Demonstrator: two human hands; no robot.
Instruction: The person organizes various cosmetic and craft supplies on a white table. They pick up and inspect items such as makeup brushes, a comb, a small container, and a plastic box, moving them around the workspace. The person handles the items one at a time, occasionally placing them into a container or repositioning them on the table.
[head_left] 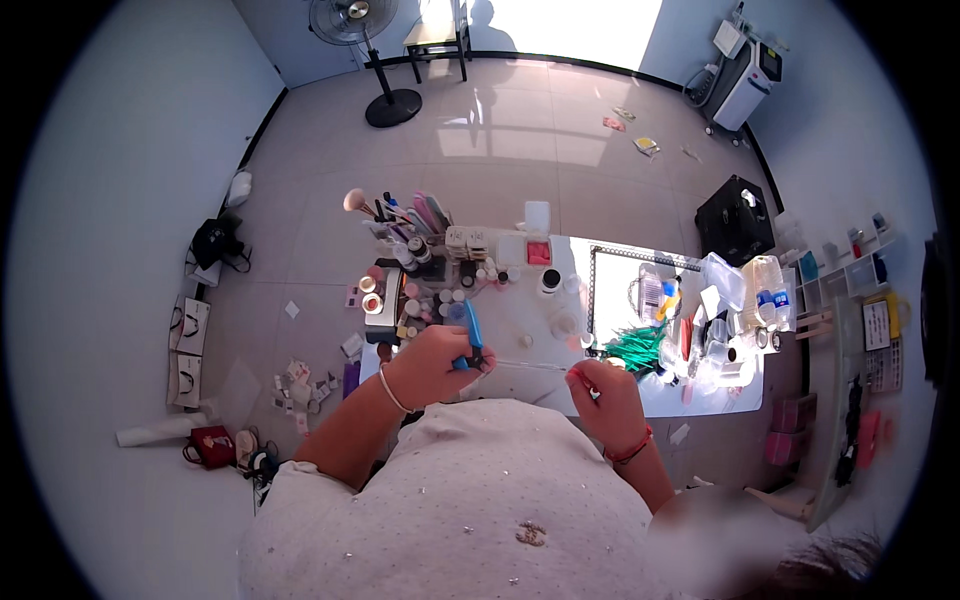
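Observation:
My left hand (437, 365) is closed round a pair of blue-handled pliers (474, 328) at the table's near edge. Whether their jaws are apart is too small to tell. From beside the pliers a thin, pale strand (530, 366) stretches across to my right hand (610, 400), whose fingers pinch its other end. Both hands are held just in front of my body, above the near edge of the white table (510, 335). Close beyond my right hand lies a bundle of green strips (637, 348).
Small jars and bottles (440, 302) crowd the table's left, with brushes and files (415, 212) standing behind. Clear plastic boxes (762, 280) and loose items fill its right end. A pedestal fan (392, 105), a black case (735, 218) and a wheeled machine (742, 85) stand on the floor.

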